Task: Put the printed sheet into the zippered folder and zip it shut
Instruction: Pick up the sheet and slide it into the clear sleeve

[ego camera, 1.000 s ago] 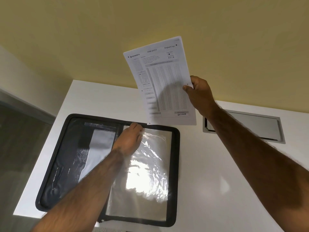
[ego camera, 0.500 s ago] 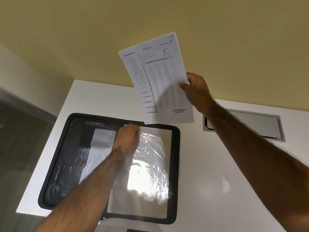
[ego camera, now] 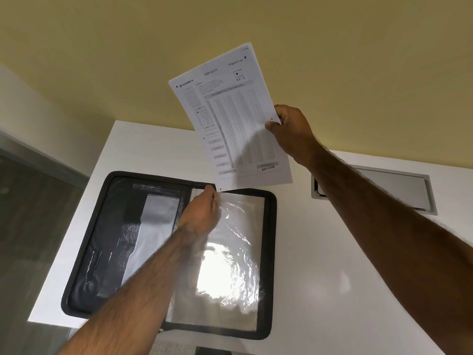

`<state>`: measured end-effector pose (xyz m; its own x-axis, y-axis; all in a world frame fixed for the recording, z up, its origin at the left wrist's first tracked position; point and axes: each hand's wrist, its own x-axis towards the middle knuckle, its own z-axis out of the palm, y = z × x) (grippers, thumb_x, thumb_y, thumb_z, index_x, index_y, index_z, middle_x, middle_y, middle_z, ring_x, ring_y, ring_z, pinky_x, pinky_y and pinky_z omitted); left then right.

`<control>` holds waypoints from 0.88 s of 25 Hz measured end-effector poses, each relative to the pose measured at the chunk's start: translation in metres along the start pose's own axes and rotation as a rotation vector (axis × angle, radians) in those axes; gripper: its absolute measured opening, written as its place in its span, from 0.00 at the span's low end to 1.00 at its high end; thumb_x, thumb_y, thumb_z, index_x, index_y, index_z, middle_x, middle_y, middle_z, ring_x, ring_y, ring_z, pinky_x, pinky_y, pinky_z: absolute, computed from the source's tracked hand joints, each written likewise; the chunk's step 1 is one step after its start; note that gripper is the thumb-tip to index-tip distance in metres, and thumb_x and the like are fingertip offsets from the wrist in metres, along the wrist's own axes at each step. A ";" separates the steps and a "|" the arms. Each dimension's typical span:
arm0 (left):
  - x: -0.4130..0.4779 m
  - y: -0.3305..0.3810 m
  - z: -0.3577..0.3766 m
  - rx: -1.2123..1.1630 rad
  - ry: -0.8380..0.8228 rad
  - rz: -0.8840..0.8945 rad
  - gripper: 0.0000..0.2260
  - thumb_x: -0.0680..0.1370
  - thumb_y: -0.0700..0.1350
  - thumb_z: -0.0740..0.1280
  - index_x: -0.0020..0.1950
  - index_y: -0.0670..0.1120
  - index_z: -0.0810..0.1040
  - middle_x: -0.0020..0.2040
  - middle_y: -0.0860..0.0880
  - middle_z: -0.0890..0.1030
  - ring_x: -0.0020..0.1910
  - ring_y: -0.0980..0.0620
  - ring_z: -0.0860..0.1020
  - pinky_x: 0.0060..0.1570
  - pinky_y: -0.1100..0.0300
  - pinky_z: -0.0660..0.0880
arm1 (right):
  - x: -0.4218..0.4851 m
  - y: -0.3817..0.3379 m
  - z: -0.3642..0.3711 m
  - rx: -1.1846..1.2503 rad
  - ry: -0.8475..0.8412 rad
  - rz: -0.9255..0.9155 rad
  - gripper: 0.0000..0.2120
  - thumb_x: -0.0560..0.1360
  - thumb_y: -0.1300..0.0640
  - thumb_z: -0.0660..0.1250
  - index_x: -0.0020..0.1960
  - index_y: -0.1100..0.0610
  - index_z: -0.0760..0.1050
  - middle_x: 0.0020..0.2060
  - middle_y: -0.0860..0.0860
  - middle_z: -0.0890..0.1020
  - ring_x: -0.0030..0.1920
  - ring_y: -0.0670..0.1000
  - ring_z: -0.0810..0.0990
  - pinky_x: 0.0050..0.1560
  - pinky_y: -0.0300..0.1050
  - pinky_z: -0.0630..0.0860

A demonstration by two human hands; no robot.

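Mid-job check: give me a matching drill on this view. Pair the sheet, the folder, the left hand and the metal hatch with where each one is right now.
1. printed sheet
2. zippered folder
3. left hand
4. metal hatch

a. lies open on the white table
b. set into the table surface, at the right
c. held up in the air by the right hand
d. pinches the top edge of the clear sleeve

Pairs: 1-c, 2-a, 3-d, 4-b.

black folder [ego camera: 84, 254]; white sheet [ego camera: 230, 119], grey grid
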<state>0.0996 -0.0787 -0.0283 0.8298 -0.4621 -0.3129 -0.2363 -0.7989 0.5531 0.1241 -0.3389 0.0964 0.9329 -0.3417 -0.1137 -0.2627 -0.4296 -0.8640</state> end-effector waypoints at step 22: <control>-0.007 0.035 0.008 -0.021 -0.060 0.064 0.08 0.80 0.46 0.63 0.48 0.49 0.81 0.43 0.52 0.83 0.41 0.53 0.81 0.48 0.51 0.81 | 0.032 0.017 0.072 -0.073 -0.164 0.057 0.10 0.74 0.63 0.64 0.52 0.68 0.78 0.50 0.63 0.83 0.51 0.63 0.82 0.44 0.48 0.76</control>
<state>0.0814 -0.1062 -0.0133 0.7816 -0.5343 -0.3219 -0.2763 -0.7592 0.5893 0.1671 -0.2975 0.0427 0.9422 -0.2287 -0.2447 -0.3275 -0.4753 -0.8166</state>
